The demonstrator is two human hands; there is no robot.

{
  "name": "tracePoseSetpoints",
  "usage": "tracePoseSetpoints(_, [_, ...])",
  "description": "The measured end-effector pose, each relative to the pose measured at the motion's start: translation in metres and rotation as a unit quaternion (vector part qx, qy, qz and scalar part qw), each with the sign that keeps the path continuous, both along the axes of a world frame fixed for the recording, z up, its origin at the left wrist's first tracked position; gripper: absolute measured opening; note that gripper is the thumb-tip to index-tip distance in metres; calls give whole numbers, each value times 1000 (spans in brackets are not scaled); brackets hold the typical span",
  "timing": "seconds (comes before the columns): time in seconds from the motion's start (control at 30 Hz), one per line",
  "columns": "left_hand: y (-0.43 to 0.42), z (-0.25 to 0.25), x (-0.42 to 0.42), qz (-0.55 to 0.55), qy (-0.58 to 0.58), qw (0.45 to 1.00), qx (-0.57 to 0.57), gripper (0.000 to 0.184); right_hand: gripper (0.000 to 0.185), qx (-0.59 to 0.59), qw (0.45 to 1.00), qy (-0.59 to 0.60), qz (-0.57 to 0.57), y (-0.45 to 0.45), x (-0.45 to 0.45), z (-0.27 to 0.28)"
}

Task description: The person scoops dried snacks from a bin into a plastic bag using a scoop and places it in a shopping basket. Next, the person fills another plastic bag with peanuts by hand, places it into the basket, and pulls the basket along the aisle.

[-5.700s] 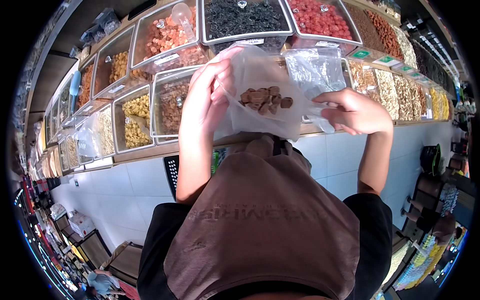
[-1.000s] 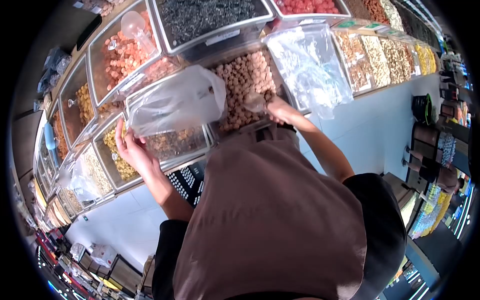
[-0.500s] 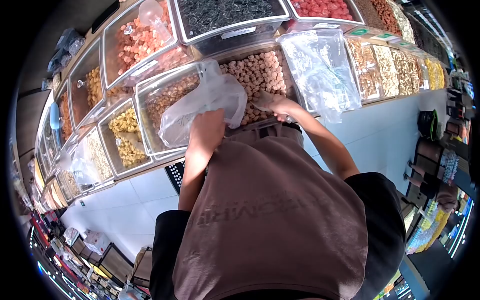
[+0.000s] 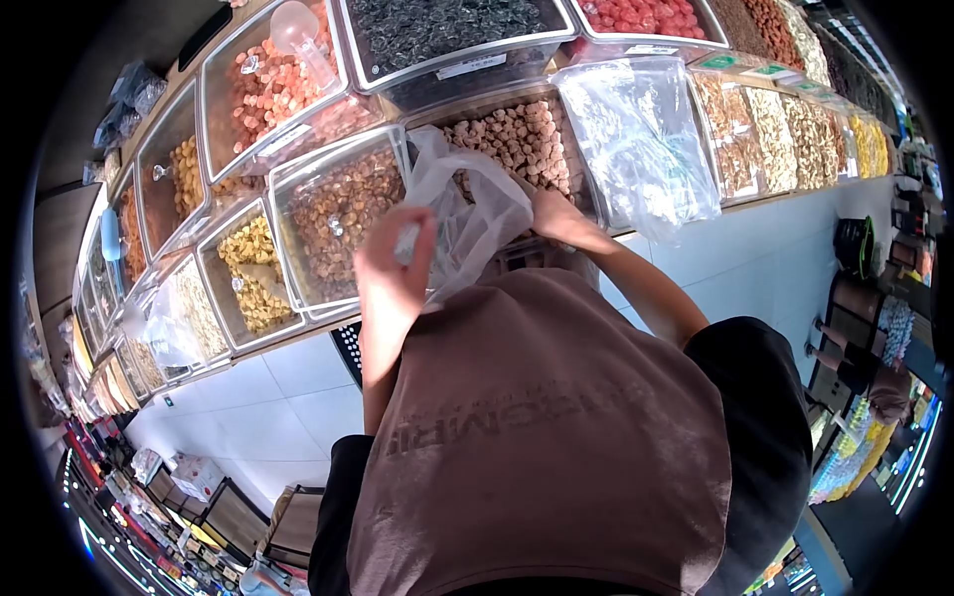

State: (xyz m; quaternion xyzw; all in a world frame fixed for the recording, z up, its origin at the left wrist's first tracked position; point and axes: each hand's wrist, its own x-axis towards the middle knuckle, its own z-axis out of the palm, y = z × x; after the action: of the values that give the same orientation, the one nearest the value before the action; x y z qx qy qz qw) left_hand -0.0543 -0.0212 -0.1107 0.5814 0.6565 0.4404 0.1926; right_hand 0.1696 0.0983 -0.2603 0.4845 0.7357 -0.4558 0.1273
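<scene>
A thin translucent plastic bag lies bunched over the left part of an uncovered bin of pinkish-brown pieces. Beside the bag's left side is my left hand, fingers raised and curved with a gap between them, above a covered bin of brown pieces. My right hand reaches to the front of the uncovered bin. Its fingers are hidden behind the bag's edge, so whatever they hold does not show.
A clear plastic bag lies flat on the right. Behind are bins of dark pieces, red pieces and orange pieces with a clear scoop. Yellow pieces fill a bin at left.
The thin bag has shifted right, over part of my right hand. My left hand has turned upward and its fingers have come apart. The scoop seen earlier at my right hand is now hidden.
</scene>
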Motion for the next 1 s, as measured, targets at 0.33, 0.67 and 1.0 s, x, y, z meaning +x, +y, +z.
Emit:
tracePoseSetpoints(0.33, [17,-14,-45,54,205,956,-205,25,40,37,988,120,-85,18,-14,-54])
tracePoseSetpoints(0.67, [27,12,-42,155,-508,842,-95,24,43,-94,966,149,-189,20,-1,-101])
tracePoseSetpoints(1.0, [11,3,-49,-47,-661,749,26,44,29,-172,937,268,-146,37,37,9])
